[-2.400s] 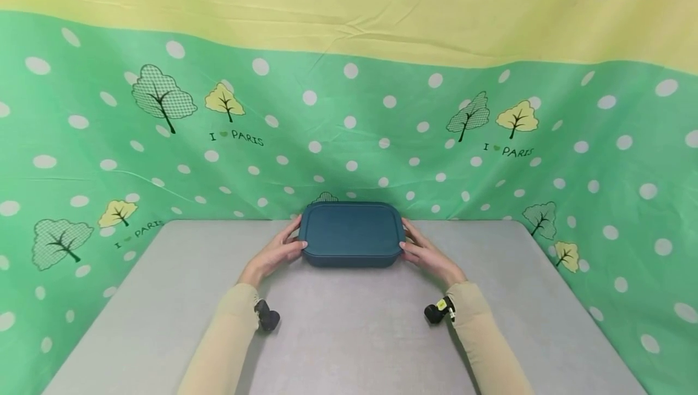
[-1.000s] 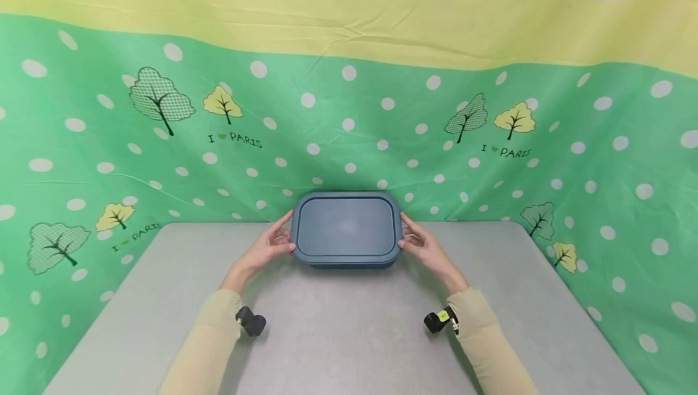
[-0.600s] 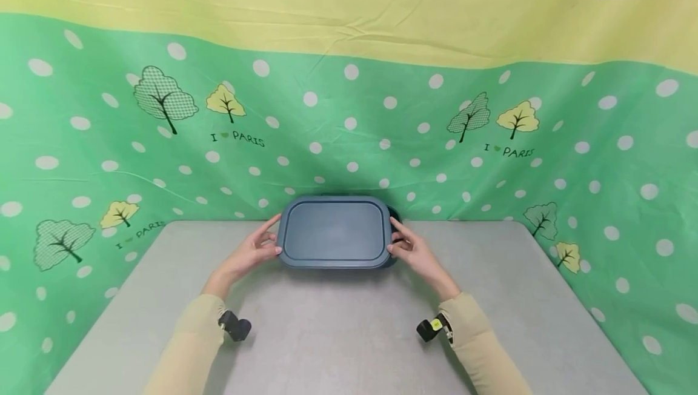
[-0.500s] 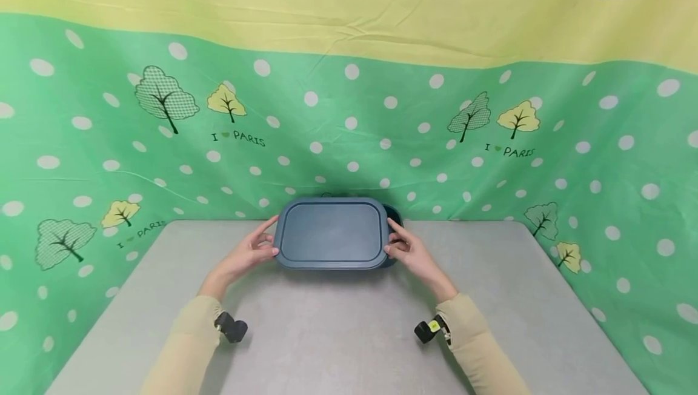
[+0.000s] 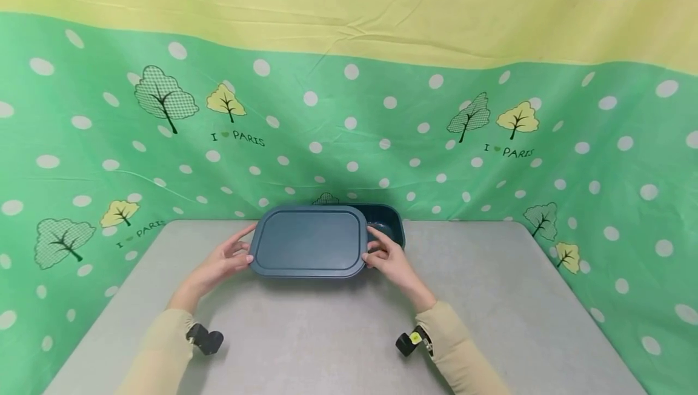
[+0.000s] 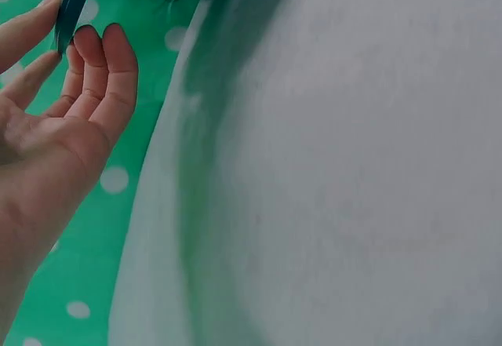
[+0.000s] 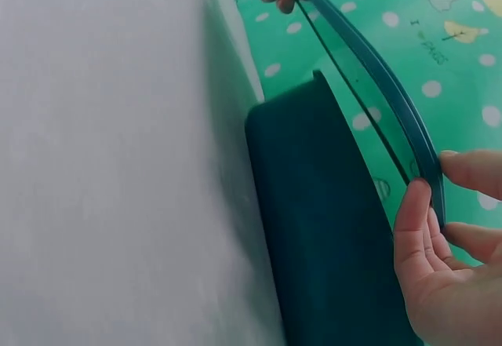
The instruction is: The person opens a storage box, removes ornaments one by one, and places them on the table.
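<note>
A blue-grey rectangular lid [image 5: 309,242] with rounded corners is held up off the table between both hands. My left hand [image 5: 220,266] pinches its left end, thumb at the near corner. At the right end, my right hand [image 5: 391,263] pinches the rim between thumb and fingers. Behind and to the right stands the dark teal box [image 5: 397,231], its right part uncovered and the rest hidden by the lid. In the right wrist view the lid [image 7: 392,95] hangs apart from the box [image 7: 321,220]. The left wrist view shows the lid's edge [image 6: 72,9] between thumb and finger.
The grey table [image 5: 327,334] reaches back to a green dotted cloth [image 5: 349,140] hanging behind and at both sides. The box stands at the table's back edge, close to that cloth. A small black camera [image 5: 205,339] is strapped at the left wrist, another camera [image 5: 409,341] at the right.
Earlier the lid lay on the box. Both hands have lifted it off and carried it left and toward me, so the box's right part now shows. The box has stayed in place.
</note>
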`<move>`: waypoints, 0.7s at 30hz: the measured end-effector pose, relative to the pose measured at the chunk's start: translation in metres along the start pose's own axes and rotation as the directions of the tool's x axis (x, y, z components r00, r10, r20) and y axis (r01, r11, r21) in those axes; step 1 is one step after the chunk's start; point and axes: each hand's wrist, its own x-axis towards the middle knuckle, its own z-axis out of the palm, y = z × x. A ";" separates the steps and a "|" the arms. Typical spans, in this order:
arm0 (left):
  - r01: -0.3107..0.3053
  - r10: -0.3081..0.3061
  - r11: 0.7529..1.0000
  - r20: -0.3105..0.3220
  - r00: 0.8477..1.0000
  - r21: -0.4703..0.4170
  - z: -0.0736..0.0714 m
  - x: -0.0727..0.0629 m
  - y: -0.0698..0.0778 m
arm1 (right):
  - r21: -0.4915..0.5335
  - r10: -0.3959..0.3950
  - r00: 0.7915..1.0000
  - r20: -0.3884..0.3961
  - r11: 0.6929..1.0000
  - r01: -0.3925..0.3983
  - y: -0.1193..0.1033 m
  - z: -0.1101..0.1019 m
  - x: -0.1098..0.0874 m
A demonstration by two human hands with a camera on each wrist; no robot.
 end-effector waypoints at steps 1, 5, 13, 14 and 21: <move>0.001 -0.001 1.000 -0.001 1.000 0.003 -0.002 -0.002 -0.001 | 0.008 0.000 1.000 -0.001 1.000 0.000 0.000 0.003 0.001; 0.008 -0.007 1.000 -0.015 1.000 0.025 -0.013 -0.010 -0.007 | 0.046 0.007 1.000 -0.001 0.999 -0.007 -0.002 0.019 0.005; 0.005 -0.004 1.000 -0.045 0.999 0.002 -0.039 -0.034 -0.020 | 0.098 0.032 0.999 0.019 0.995 -0.034 -0.007 0.052 0.011; 0.001 -0.001 1.000 -0.045 0.999 -0.002 -0.041 -0.037 -0.021 | 0.103 0.029 0.999 0.024 0.994 -0.032 -0.007 0.055 0.011; -0.031 0.030 0.999 -0.045 0.999 -0.016 -0.056 -0.057 -0.017 | 0.113 0.028 0.999 0.045 0.993 -0.033 -0.009 0.079 0.011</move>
